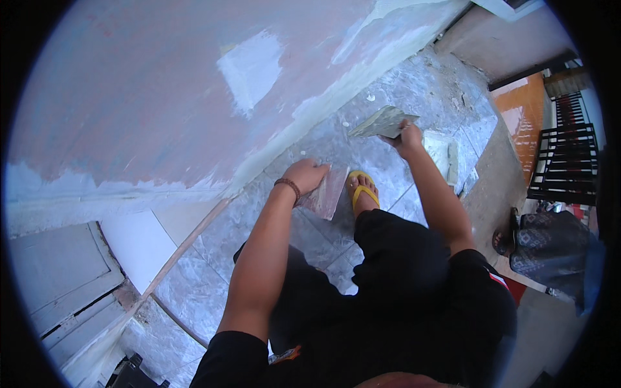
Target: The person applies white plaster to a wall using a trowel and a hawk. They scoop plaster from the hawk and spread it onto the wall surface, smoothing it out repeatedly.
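Note:
My left hand [308,175], with a brown beaded bracelet at the wrist, is closed on a flat reddish-grey board [328,194] smeared with pale material. The board tilts downward over the tiled floor, beside my foot in a yellow flip-flop [363,187]. Farther off and to the right, my right hand [405,138] grips the edge of a thin, flat greenish-grey plate [381,123]. White streaks cover its face. Both pieces are held apart from each other and from the wall [149,97]; what each is made of I cannot tell.
White filler marks the wall, including one bright patch [251,70]. Beyond my right forearm lies a white-smeared container or slab [441,155]. A grey door [65,271] stands at the left. At right are a black slatted bench [563,161] and another person in patterned cloth [546,242].

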The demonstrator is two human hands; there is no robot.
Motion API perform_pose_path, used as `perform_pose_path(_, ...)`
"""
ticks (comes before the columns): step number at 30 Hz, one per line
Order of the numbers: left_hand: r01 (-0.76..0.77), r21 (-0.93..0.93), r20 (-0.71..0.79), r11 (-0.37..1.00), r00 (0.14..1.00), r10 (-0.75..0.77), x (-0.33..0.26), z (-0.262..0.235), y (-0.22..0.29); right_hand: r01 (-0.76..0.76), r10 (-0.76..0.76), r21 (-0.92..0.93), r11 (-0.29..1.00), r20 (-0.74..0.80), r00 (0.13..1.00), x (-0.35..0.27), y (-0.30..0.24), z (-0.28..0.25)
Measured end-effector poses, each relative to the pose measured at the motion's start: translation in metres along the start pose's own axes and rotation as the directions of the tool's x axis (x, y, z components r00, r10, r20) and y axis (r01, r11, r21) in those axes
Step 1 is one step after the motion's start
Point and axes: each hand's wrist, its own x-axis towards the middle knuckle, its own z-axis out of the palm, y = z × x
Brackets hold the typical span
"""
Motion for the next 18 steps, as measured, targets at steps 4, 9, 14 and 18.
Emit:
perform_pose_path(4,0.079,0.007,0.0,0.997,0.997,-0.079,-0.007,-0.003,-0.01,0.0,0.0,-0.02,1.0,0.027,1.0,0.075,0.022,0.021)
perform_pose_path(9,0.137,-0.019,-0.027,0.99,0.99,-0.138,-0.015,-0.011,-0.03,0.046,-0.044,-0.067,0.997,0.031,0.999,0.119,-0.002,0.061)
perform_pose_path(14,0.126,-0.01,-0.05,0.992,0.991,-0.127,-0.009,-0.012,-0.03,0.094,-0.086,-0.113,0.989,0.07,0.994,0.107,-0.038,0.086)
perform_pose_path(18,0.094,-0.009,-0.022,0.996,0.995,-0.094,-0.001,-0.007,-0.023,0.114,-0.102,-0.126,0.986,0.097,0.99,0.088,-0.075,0.103)
